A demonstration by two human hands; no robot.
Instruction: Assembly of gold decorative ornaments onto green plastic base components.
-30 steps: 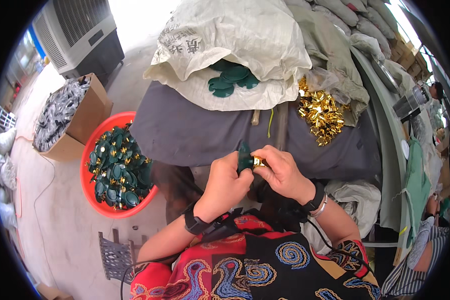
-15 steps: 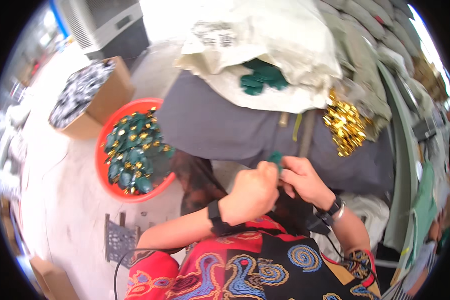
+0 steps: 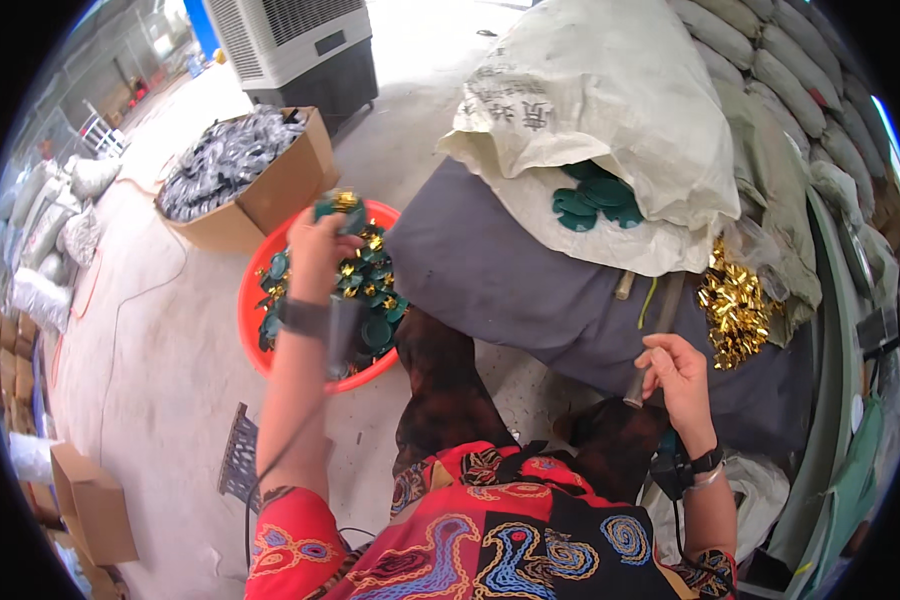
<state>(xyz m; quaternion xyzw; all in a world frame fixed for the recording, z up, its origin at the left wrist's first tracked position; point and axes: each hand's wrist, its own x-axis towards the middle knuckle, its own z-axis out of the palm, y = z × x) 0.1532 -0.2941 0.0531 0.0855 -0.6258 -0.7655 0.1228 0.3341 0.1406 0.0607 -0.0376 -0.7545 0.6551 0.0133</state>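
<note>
My left hand (image 3: 315, 250) is closed on a green disc with a gold ornament (image 3: 342, 203) on it, held over the far side of the orange-red basin (image 3: 248, 310). In the basin lie many green discs (image 3: 375, 330) with gold pieces. My right hand (image 3: 680, 378) hovers at the front of the grey-covered surface (image 3: 540, 265), fingers loosely bent and apart, with nothing visible in them. Just beside its fingertips a rod (image 3: 667, 312) sticks out over the edge. Plain green discs (image 3: 595, 195) spill from the mouth of a white woven sack (image 3: 610, 100).
A heap of gold foil pieces (image 3: 735, 310) lies right of the rod. Behind the basin stand a cardboard box (image 3: 295, 165) of dark pieces and an air cooler (image 3: 300, 60). A perforated stool (image 3: 238, 455) sits lower left. Filled sacks (image 3: 800, 75) are stacked at far right.
My hands have parted. The left has swung out to the left over the basin, carrying the green disc, while the right has moved a little right and its fingers have loosened. The view has shifted.
</note>
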